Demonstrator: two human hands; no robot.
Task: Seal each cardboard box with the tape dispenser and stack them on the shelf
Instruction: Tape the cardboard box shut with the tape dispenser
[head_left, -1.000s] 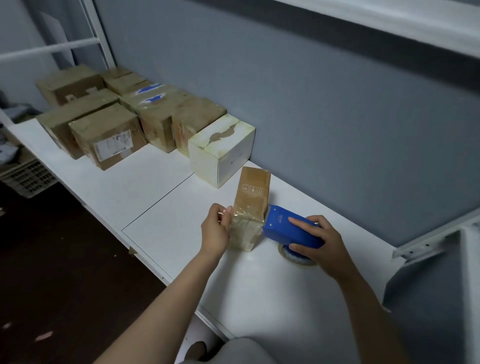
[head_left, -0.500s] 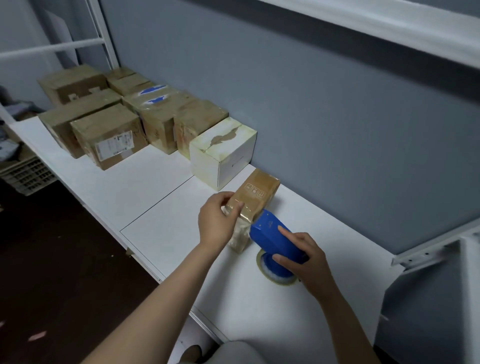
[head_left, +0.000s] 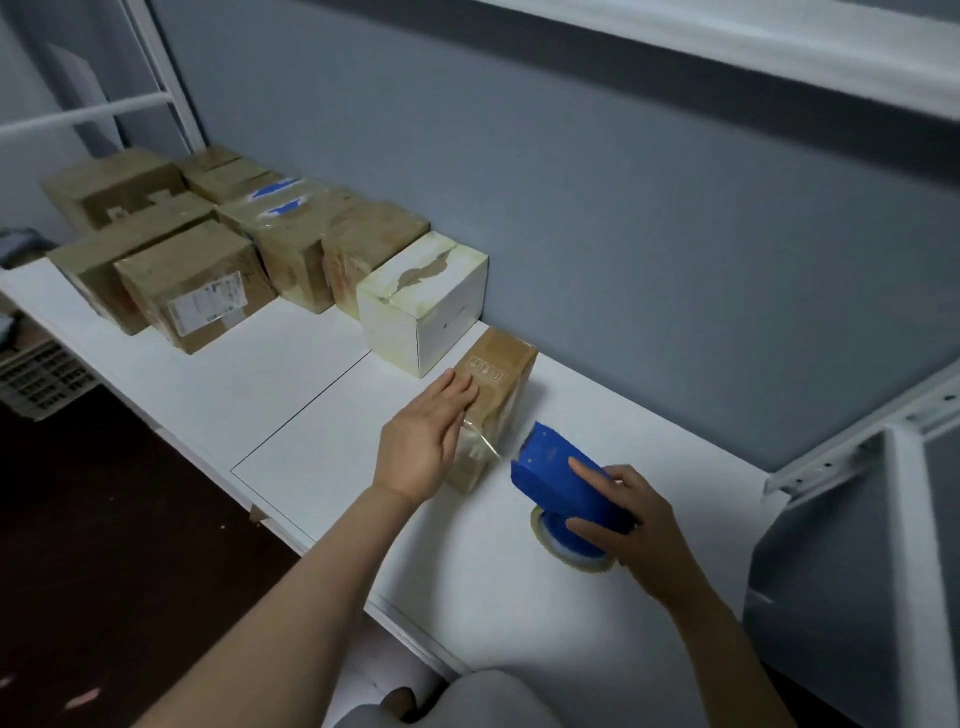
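Your flat left hand is pressing the cardboard box, lengthwise toward the shelf's back edge; your right hand is gripping the tape dispenser

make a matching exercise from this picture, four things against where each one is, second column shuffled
1 small brown cardboard box
2 blue plastic tape dispenser
3 white cube-shaped cardboard box
4 brown cardboard box with white label

a gripped by the right hand
b front left, label showing
c under the flat left hand
d right end of the row

Pairs: 1-c, 2-a, 3-d, 4-b
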